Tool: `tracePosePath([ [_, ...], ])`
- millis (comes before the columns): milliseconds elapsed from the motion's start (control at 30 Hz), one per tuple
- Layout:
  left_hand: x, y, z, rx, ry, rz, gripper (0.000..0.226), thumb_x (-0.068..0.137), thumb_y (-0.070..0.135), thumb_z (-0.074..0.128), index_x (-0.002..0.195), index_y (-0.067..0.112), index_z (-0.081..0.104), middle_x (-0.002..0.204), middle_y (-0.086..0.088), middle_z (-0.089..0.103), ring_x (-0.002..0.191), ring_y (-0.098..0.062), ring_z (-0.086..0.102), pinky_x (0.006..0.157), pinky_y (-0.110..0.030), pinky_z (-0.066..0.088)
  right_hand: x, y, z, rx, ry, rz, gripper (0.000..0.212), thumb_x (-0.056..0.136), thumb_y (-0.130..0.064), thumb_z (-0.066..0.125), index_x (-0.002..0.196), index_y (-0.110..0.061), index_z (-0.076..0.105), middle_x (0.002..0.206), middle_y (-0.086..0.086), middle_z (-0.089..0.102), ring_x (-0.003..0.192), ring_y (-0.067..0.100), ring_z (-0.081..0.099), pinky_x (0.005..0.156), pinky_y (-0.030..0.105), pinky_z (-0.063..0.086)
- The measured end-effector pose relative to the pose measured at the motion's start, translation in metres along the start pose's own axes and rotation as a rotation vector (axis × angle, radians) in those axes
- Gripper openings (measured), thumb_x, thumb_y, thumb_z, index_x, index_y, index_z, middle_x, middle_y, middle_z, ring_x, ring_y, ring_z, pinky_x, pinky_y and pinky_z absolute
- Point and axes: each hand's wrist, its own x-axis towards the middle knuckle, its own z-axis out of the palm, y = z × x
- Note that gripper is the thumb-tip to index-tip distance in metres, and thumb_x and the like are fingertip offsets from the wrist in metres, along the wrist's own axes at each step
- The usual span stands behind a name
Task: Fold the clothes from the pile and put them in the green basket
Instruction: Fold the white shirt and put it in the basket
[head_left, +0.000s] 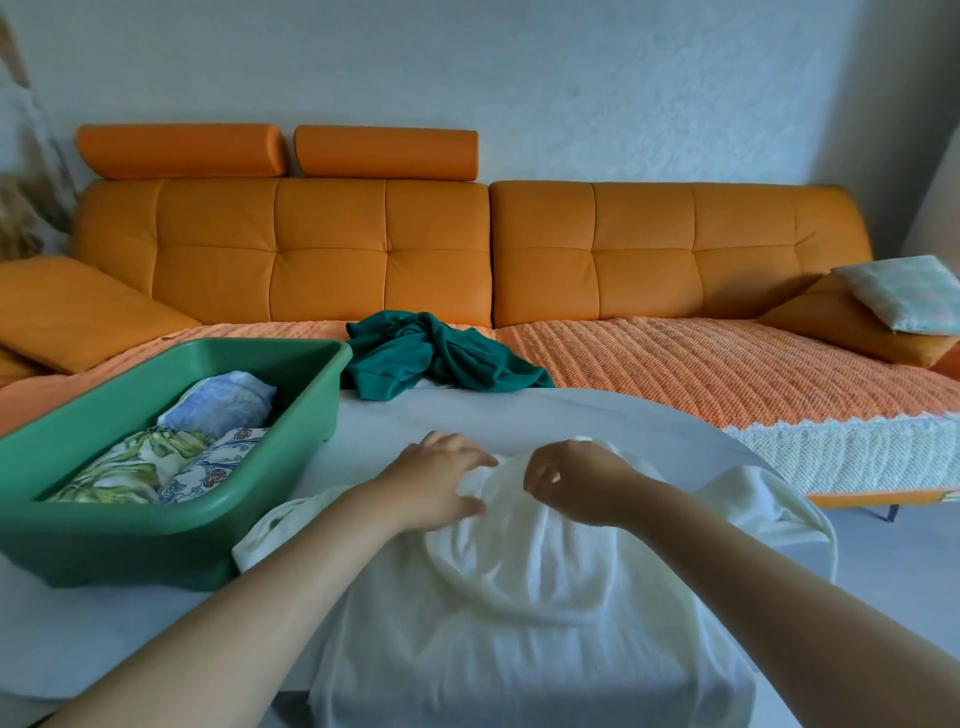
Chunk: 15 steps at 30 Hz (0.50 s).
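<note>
A white knit garment (524, 597) lies spread on the white table in front of me. My left hand (441, 480) pinches its fabric near the neckline. Just to the right, my right hand (576, 480) grips the same bunched edge. The green basket (156, 499) stands at the left on the table and holds three folded pieces: a blue one (223, 405), a green-leaf print (135, 462) and a blue-and-orange floral one (218, 462). A crumpled dark green garment (441, 358) lies at the table's far edge, against the sofa seat.
An orange sofa (384, 249) with a textured orange throw (701, 364) runs behind the table. Orange cushions (67, 312) lie at both ends; a pale checked pillow (904, 291) rests on the right one. The white table (395, 421) curves away at the right.
</note>
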Motion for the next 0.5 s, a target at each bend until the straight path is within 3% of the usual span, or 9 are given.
tracePosePath([
  [67,0.001,-0.003,0.005,0.104,-0.269,-0.043,0.096,0.078,0.067,0.069,0.156,0.045,0.016,0.165,0.007,0.009,0.152,-0.02,0.005,0.122,-0.045,0.014,0.008,0.01,0.003,-0.196,0.006,0.02,0.027,0.092,-0.034,0.058,0.118,-0.034,0.065,0.116,-0.009,0.066,0.107,0.015,0.061,0.086,0.03,0.05],
  [133,0.003,-0.003,0.007,0.141,-0.384,-0.065,0.096,0.077,0.072,0.066,0.156,0.044,0.017,0.167,0.007,0.007,0.153,-0.019,0.005,0.123,-0.042,0.011,0.015,0.017,0.003,-0.287,-0.076,0.129,0.03,0.094,-0.034,0.054,0.121,-0.027,0.064,0.12,-0.004,0.065,0.109,0.02,0.06,0.087,0.031,0.051],
  [233,0.016,-0.005,0.002,-0.039,-0.096,-0.108,0.061,0.09,0.064,0.055,0.145,0.04,0.044,0.155,0.006,0.039,0.141,-0.021,0.036,0.115,-0.043,0.032,0.029,0.028,-0.001,-0.21,0.096,0.277,0.026,0.094,-0.031,0.048,0.107,-0.018,0.066,0.106,0.001,0.066,0.094,0.022,0.063,0.073,0.033,0.055],
  [300,0.024,-0.01,-0.001,-0.019,0.064,-0.132,0.045,0.097,0.049,0.049,0.14,0.035,0.048,0.147,0.005,0.046,0.135,-0.02,0.04,0.11,-0.041,0.035,0.038,0.033,-0.004,-0.176,0.233,0.38,0.028,0.096,-0.04,0.044,0.094,-0.016,0.06,0.092,0.0,0.064,0.081,0.02,0.061,0.059,0.028,0.044],
  [400,0.029,-0.018,-0.002,0.287,-0.013,-0.238,0.054,0.095,0.05,0.048,0.144,0.03,0.039,0.144,-0.002,0.04,0.133,-0.025,0.035,0.103,-0.042,0.034,0.045,0.035,-0.003,-0.184,0.236,0.514,0.041,0.092,-0.056,0.048,0.08,-0.018,0.057,0.078,-0.004,0.061,0.068,0.015,0.058,0.055,0.026,0.04],
  [500,0.034,-0.022,-0.006,0.425,-0.082,-0.333,0.053,0.092,0.057,0.05,0.136,0.028,0.047,0.135,-0.005,0.044,0.124,-0.026,0.044,0.092,-0.039,0.04,0.058,0.033,0.0,-0.103,0.187,0.566,0.017,0.083,-0.033,0.061,0.082,-0.017,0.056,0.078,-0.004,0.062,0.069,0.016,0.06,0.053,0.025,0.041],
])
